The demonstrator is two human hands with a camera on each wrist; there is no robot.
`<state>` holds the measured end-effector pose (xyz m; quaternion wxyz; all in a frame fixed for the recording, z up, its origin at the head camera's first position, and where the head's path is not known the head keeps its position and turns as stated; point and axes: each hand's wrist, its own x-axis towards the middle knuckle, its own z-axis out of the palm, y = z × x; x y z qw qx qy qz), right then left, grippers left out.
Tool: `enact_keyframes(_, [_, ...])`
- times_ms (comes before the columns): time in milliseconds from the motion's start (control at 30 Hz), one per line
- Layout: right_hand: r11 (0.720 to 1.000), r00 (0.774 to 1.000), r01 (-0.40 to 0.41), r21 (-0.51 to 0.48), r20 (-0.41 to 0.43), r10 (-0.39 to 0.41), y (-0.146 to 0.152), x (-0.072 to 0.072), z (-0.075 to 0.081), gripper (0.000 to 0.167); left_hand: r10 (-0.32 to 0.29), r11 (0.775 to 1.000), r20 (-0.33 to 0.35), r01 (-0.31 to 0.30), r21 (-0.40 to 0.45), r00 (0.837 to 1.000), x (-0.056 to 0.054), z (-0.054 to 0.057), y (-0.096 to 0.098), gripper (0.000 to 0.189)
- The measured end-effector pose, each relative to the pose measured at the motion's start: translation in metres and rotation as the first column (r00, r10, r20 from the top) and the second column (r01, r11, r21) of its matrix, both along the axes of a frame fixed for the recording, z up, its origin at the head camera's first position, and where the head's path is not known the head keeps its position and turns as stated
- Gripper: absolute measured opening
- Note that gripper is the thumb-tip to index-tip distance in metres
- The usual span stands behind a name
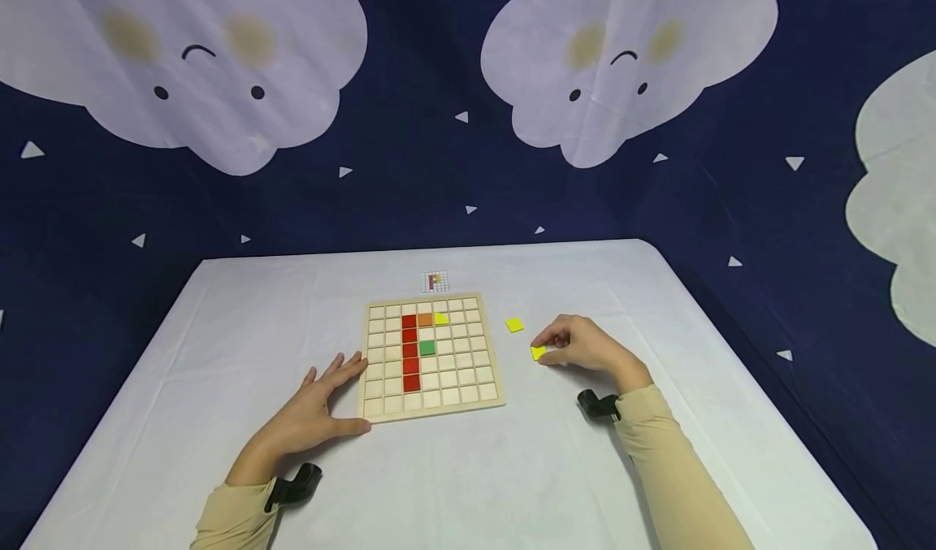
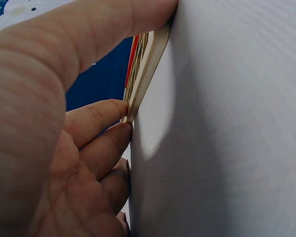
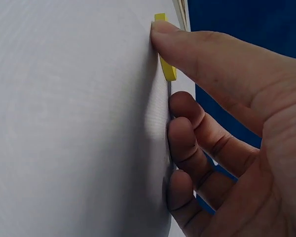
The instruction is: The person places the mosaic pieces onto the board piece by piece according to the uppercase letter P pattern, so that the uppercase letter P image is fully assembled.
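Note:
A wooden grid board [image 1: 466, 373] lies on the table. My left hand [image 1: 310, 412] rests at its left side, fingers and thumb spread, touching the edge near the lower left corner. In the left wrist view, fingertips meet the board's side [image 2: 150, 69]. The grid holds a column of several red tiles [image 1: 410, 351], an orange tile [image 1: 425, 320], a yellow tile [image 1: 441, 318] and a green tile [image 1: 427, 348]. Right of the board, my right hand [image 1: 585, 344] pinches a yellow square tile [image 1: 539, 353] at the tabletop. The right wrist view shows the thumb over that tile [image 3: 168, 70].
Another yellow tile [image 1: 515, 325] lies loose between the board and my right hand. Behind the board is a small card [image 1: 435, 281] printed with a coloured grid. A dark blue cloth with clouds [image 1: 409, 209] hangs beyond the white table [image 1: 468, 477].

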<state>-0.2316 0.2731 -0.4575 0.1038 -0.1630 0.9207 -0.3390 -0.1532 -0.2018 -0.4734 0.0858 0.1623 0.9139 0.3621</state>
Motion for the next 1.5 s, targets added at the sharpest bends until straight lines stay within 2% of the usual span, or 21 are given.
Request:
enact_keyframes(433, [0.999,0.997,-0.049,-0.008,-0.062,0.048,-0.006,-0.004,-0.002,0.018,-0.011,1.0,0.005,0.011,0.011,1.0,0.0,0.0,0.0,0.103])
enact_keyframes(767, [0.998,0.996,-0.061,-0.001,-0.059,0.061,-0.014,-0.007,0.001,0.017,-0.023,0.999,0.01,0.023,0.027,1.0,0.002,0.0,0.0,0.103])
enact_keyframes(1100, [0.993,0.99,-0.114,-0.016,-0.081,0.112,-0.036,-0.015,0.012,0.019,-0.019,1.0,0.025,0.019,0.023,0.999,0.0,0.0,-0.001,0.103])
enact_keyframes(1500, [0.984,0.983,-0.176,-0.033,-0.049,0.174,-0.071,-0.024,0.02,0.017,-0.025,0.999,0.017,0.025,0.021,1.0,0.001,0.001,-0.001,0.103])
